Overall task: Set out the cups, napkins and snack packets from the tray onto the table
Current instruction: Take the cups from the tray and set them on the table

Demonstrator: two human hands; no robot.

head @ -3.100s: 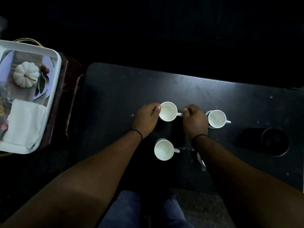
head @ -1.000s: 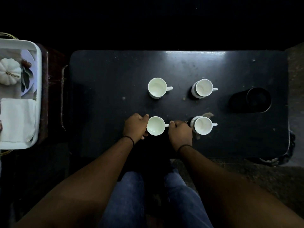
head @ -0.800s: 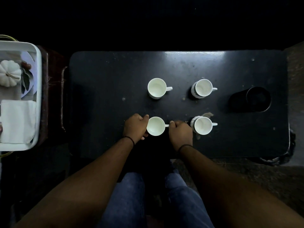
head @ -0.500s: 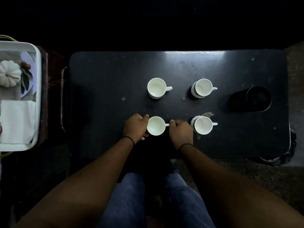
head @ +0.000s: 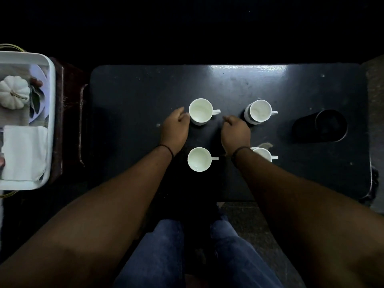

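Four white cups stand in a square on the black table (head: 128, 96). My left hand (head: 175, 127) rests against the left wall of the far left cup (head: 200, 111), fingers loosely curved. My right hand (head: 234, 132) is curled just right of that cup's handle, a small gap apart, holding nothing. The far right cup (head: 259, 111) stands beside my right knuckles. Between my wrists the near left cup (head: 199, 159) stands free. My right wrist partly hides the near right cup (head: 264, 153). White folded napkins (head: 25, 152) lie in the white tray (head: 51, 121) at the left.
A white pumpkin ornament (head: 13, 92) on leaves sits in the tray's far half. A black round container (head: 330, 125) stands at the table's right end. A dark wooden stand (head: 68, 121) lies between tray and table. My knees are under the near edge.
Both hands let go of the near left cup and moved forward to the far left cup. The cups have not shifted in the last second.
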